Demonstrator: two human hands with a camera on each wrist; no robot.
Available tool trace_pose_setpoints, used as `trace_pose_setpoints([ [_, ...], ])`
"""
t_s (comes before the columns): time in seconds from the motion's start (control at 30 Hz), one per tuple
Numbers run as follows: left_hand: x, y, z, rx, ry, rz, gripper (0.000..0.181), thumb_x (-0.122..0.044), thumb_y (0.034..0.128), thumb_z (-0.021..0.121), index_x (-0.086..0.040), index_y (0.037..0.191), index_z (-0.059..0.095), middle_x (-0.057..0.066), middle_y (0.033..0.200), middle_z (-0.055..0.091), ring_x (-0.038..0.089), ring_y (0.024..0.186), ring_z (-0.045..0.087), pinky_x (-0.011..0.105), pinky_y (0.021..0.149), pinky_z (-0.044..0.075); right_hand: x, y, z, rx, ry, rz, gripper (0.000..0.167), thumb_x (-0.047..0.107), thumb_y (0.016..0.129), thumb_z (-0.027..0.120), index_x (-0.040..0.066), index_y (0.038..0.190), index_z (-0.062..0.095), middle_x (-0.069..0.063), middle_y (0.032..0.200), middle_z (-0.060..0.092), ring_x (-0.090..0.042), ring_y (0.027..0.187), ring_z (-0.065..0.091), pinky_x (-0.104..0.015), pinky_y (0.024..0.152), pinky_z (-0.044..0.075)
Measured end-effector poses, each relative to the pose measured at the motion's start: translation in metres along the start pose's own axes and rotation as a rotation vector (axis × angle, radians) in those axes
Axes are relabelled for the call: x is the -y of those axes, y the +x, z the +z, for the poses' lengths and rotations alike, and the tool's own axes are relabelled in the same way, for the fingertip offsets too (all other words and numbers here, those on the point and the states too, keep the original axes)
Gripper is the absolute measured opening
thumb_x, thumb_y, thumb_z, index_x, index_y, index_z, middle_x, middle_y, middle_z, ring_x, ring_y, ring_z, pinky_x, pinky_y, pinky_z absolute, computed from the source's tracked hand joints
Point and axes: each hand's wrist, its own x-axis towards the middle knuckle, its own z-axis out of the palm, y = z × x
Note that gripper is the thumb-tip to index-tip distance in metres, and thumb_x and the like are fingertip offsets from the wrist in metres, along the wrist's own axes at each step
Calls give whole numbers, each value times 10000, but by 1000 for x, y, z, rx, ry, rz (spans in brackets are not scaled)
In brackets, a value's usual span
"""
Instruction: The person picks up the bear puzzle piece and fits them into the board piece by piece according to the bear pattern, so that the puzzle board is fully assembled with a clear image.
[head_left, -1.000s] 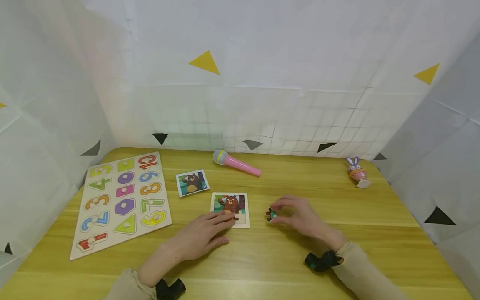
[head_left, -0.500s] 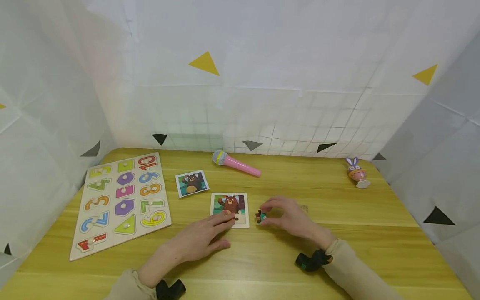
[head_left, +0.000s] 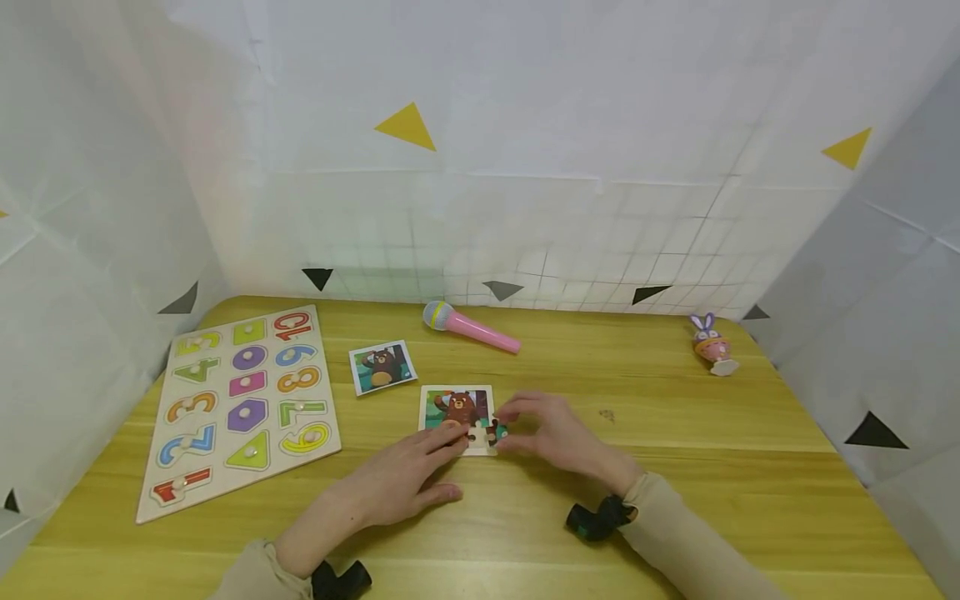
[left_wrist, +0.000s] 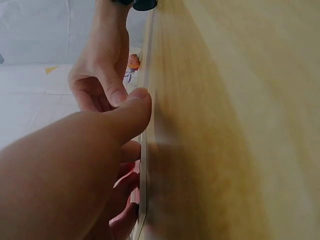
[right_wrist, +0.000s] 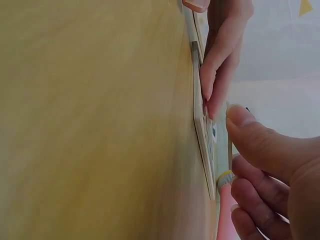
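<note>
A small bear jigsaw puzzle (head_left: 437,403) lies flat in its pale square frame, with a bare pale spot at its lower right. My left hand (head_left: 405,473) rests on the puzzle's lower left with straight fingers. Between thumb and fingers, my right hand (head_left: 558,433) pinches a brown and teal puzzle piece (head_left: 502,432) at the bare spot's right side. The right wrist view shows the piece (right_wrist: 229,145) edge-on, held a little above the puzzle board (right_wrist: 201,132). My right fingers partly cover the piece.
A number peg board (head_left: 221,367) lies at the left. Behind the puzzle are a bear picture card (head_left: 382,367) and a pink toy microphone (head_left: 480,330). A bunny figurine (head_left: 712,346) lies at the far right. White sheets hang around the wooden table (head_left: 525,533).
My right hand has moved left with the puzzle piece, from beside the puzzle to over its right edge. My left hand has stayed on the puzzle.
</note>
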Motion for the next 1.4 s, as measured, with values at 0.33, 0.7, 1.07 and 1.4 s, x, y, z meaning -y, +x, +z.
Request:
trace_pose_setpoints([
  [0.33,1,1,1,-16,-13,13,654,-527,1016,489,-172,1555,386,17,1640,287,264,1490,309,485,1172,347,5,8,10,-15,0,65,329,240,785,865,103,1065,761,32,948,713,-132,873,661,-314,804,560],
  [0.7,2,2,4,-17,-24,-11,680,-570,1007,469,-173,1552,383,13,1623,322,243,1483,327,472,1175,348,6,13,22,25,-12,88,317,261,799,853,108,1059,753,23,971,700,-106,893,650,-286,821,552],
  [1.07,4,1,3,-18,0,13,669,-555,1005,488,-247,1578,332,48,1632,304,271,1475,337,492,1166,353,2,13,30,-12,-17,75,323,276,784,856,123,1048,749,32,957,682,-102,884,627,-275,792,537],
  [1.4,3,1,4,-12,25,25,652,-561,1008,473,-253,1570,350,19,1636,293,277,1482,322,495,1167,352,2,11,29,-13,9,76,285,195,809,839,110,1062,737,21,976,673,-113,896,622,-288,805,538],
])
